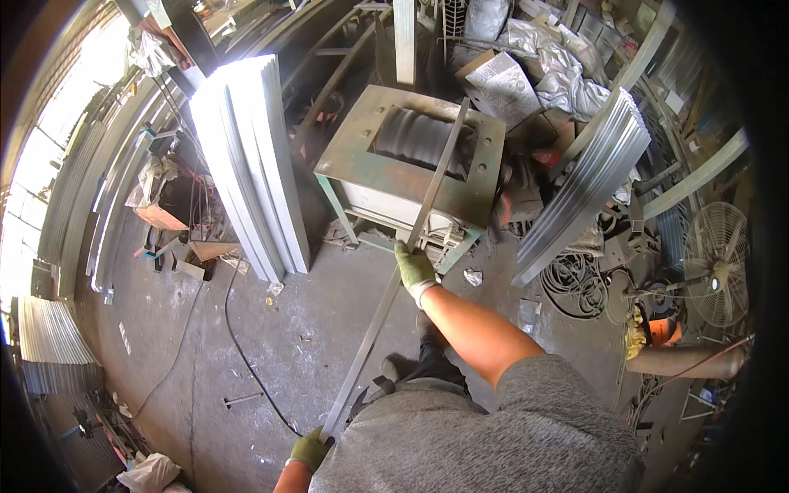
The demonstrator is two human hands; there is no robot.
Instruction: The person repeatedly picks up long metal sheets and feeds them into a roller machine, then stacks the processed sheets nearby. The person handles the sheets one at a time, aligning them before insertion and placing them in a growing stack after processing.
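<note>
A long, narrow metal bar (367, 341) slants from near my waist up over a green-framed machine (353, 140). My left hand (309, 449), in a green glove, is closed round the bar's near end. Farther along it, my right hand (415, 269), gloved the same way, grips the bar just in front of the machine. The bar's far end lies across the machine's top, over a dark ribbed roller (411, 138) set in the rectangular opening. Fingertips of both hands are partly hidden by the gloves' backs and the bar.
Stacks of long metal profiles stand left (246, 164) and right (583, 189) of the machine. A black cable (238, 337) runs over the floor at left. To the right are coiled cables (573, 285), a caged fan (717, 264) and a gas cylinder (686, 361).
</note>
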